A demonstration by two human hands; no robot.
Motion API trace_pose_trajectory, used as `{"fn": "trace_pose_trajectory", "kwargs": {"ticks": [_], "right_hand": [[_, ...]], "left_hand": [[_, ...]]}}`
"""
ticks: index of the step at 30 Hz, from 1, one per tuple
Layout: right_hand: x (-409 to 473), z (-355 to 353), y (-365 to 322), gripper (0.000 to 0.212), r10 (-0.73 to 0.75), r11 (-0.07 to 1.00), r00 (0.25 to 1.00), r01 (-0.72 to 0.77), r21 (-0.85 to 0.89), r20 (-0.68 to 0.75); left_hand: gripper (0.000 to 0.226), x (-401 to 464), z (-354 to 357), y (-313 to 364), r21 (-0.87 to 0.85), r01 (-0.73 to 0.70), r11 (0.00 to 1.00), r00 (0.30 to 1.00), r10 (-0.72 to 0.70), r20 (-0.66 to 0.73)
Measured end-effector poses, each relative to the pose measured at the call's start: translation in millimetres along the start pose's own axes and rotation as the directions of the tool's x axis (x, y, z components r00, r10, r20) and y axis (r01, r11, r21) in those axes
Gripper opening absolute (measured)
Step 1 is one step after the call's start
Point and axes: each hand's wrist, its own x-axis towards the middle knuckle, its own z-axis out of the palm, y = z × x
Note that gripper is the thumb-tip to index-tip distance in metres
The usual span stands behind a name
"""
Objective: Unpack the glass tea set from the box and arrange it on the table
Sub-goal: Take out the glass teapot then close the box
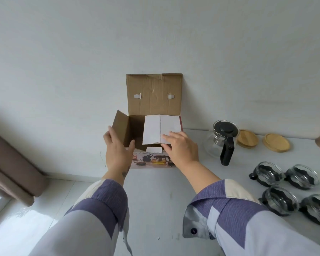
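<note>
The cardboard box stands against the wall with its big lid flap up. My left hand rests on the box's left side flap, fingers spread. My right hand lies flat on the white inner flap that covers the right part of the opening. On the table to the right stand a glass teapot with a black lid and handle, and several glass cups in black holders. What is inside the box is hidden.
Two round wooden coasters lie behind the cups near the wall. A brown curtain hangs at the left by the floor. The white table reaches toward me between my arms.
</note>
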Motion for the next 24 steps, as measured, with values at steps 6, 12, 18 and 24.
{"fn": "trace_pose_trajectory", "kwargs": {"ticks": [6, 12, 18, 24], "right_hand": [[-8.6, 3.0, 0.8, 0.036, 0.065, 0.998, 0.998, -0.065, -0.024, -0.005], [-13.4, 7.8, 8.4, 0.031, 0.076, 0.996, 0.994, -0.072, 0.051, -0.084], [4.2, 3.1, 25.3, 0.029, 0.112, 0.983, 0.972, -0.078, 0.166, -0.208], [64.8, -4.6, 41.6, 0.043, 0.432, 0.740, 0.891, -0.437, 0.511, 0.137]], "left_hand": [[0.075, -2.2, 4.5, 9.5, 0.112, -0.227, 0.968, 0.971, 0.215, 0.105], [0.061, -4.7, 10.1, 5.6, 0.186, -0.421, 0.888, 0.899, 0.381, 0.216], [0.053, 1.4, 16.4, 1.4, 0.185, -0.356, 0.916, 0.923, 0.314, 0.222], [0.052, 5.0, 28.0, -8.6, 0.178, -0.336, 0.925, 0.931, 0.297, 0.212]]}}
